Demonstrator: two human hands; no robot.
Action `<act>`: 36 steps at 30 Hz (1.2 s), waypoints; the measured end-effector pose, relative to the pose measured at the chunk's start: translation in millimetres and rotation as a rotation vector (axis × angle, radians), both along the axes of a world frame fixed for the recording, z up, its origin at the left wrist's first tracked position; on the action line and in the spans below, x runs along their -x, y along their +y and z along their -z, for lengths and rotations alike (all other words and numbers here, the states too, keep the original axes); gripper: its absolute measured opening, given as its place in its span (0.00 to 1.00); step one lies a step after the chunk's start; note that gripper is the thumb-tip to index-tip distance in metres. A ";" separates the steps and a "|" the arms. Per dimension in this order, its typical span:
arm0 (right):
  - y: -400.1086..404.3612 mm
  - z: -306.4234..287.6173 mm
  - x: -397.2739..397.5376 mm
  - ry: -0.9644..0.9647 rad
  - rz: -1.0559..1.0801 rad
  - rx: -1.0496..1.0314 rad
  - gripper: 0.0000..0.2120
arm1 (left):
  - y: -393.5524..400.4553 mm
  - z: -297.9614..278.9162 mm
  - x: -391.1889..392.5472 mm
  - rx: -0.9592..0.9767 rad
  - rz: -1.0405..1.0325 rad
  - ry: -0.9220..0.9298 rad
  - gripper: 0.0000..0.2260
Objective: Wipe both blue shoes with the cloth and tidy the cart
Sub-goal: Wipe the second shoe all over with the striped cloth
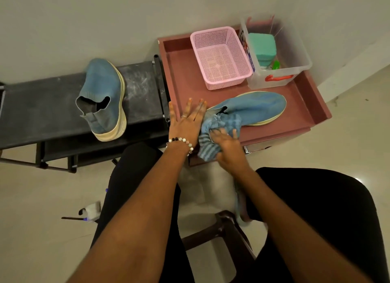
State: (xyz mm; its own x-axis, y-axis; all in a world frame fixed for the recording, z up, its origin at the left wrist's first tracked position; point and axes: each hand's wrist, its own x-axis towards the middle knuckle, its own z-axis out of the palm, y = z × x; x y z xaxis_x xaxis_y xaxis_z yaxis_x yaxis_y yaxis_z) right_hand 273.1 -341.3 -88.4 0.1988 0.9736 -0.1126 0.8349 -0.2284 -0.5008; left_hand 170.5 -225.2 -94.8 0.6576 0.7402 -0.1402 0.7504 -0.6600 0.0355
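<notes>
Person seated, both forearms reaching out to a reddish-brown cart (314,105) set against the wall. On the cart's top tray, near edge: one blue shoe (256,107) lying on its side, toe pointing right, pale sole facing the near side. Left hand (187,118) lay flat, fingers straight and spread, on the tray at the shoe's heel end, fingertips touching the heel; ring on one finger, beaded bracelet (181,141) at the wrist. Right hand (226,143) gripped a bunched blue striped cloth (219,124), which pressed against the shoe's opening; part of the cloth hung over the tray's near edge. Far side of the tray: a pink mesh basket (220,58), and just to its right, touching, a clear plastic box (299,56) holding a teal block and small items too blurred to name. Second blue shoe (103,99) stood on a black rack (38,109) left of the cart, toe pointing away, well apart from both hands.
</notes>
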 end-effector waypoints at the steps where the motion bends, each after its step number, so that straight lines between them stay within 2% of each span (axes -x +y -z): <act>1: -2.4 0.6 -21.2 -0.127 -0.084 -0.021 0.29 | 0.7 -0.3 0.3 0.012 0.007 0.014 0.43; 4: 6.2 -8.2 -42.9 -0.368 -0.072 0.128 0.27 | 0.8 -0.7 0.4 0.061 0.016 0.030 0.52; 6: 20.7 -12.2 -15.8 -0.364 0.019 0.177 0.24 | -0.5 1.3 -1.6 0.026 -0.002 0.023 0.46; 8: 29.8 -14.5 14.8 -0.201 0.119 0.151 0.28 | 0.1 1.1 -2.9 -0.002 -0.013 0.013 0.35; 10: 24.7 -14.9 22.8 0.022 0.180 0.073 0.29 | -2.1 0.1 -3.0 -0.022 -0.017 0.017 0.32; 12: 10.2 -11.7 6.3 0.157 0.101 -0.010 0.28 | -2.5 0.2 -2.4 -0.035 -0.017 0.002 0.33; 13: 1.7 -7.3 -6.4 0.141 -0.016 -0.030 0.26 | -2.1 2.1 -1.8 -0.040 -0.015 -0.011 0.34; 15: -0.7 2.5 -35.3 -0.046 -0.230 -0.044 0.25 | -1.1 3.6 -1.2 -0.016 -0.012 -0.003 0.38; 17: 9.6 4.7 -44.6 -0.253 -0.208 -0.046 0.24 | -0.5 2.0 -1.7 0.017 -0.009 0.021 0.43; 19: 22.1 -4.2 -22.7 -0.301 -0.053 0.016 0.26 | -2.5 2.2 -2.9 -0.013 -0.026 0.010 0.42; 20: 27.0 -5.2 -6.6 -0.242 0.033 0.046 0.23 | -2.5 0.9 -3.4 -0.023 -0.035 0.008 0.39; 22: 27.1 -5.9 20.8 0.025 0.200 0.019 0.19 | -1.5 3.8 -4.3 -0.027 -0.040 0.014 0.35; 24: 17.4 -12.0 23.9 0.326 0.272 -0.063 0.23 | -1.5 7.6 -3.8 -0.049 -0.039 0.009 0.31; 25: 11.6 -14.5 15.7 0.432 0.271 -0.066 0.26 | -0.1 11.1 -3.4 -0.065 -0.040 0.008 0.31; 26: 7.4 -15.6 4.7 0.461 0.221 -0.054 0.27 | 0.6 12.6 -3.1 -0.071 -0.039 0.007 0.32; 27: 6.3 -16.2 -6.3 0.409 0.130 -0.049 0.27 | 0.2 12.2 -2.7 -0.067 -0.035 0.008 0.34; 29: 12.8 -11.7 -27.0 0.125 -0.123 -0.039 0.26 | -2.4 8.5 -3.1 -0.044 -0.031 0.001 0.37; 31: 21.3 -4.4 -31.8 -0.155 -0.214 -0.002 0.23 | -4.9 1.7 -4.3 -0.011 -0.042 -0.015 0.40; 33: 26.7 -5.3 -15.6 -0.276 -0.108 0.031 0.19 | -4.2 -0.6 -5.3 -0.010 -0.051 -0.019 0.41; 36: 39.1 -13.4 14.9 -0.239 0.126 0.159 0.14 | -1.3 6.0 -6.2 -0.027 -0.062 -0.007 0.38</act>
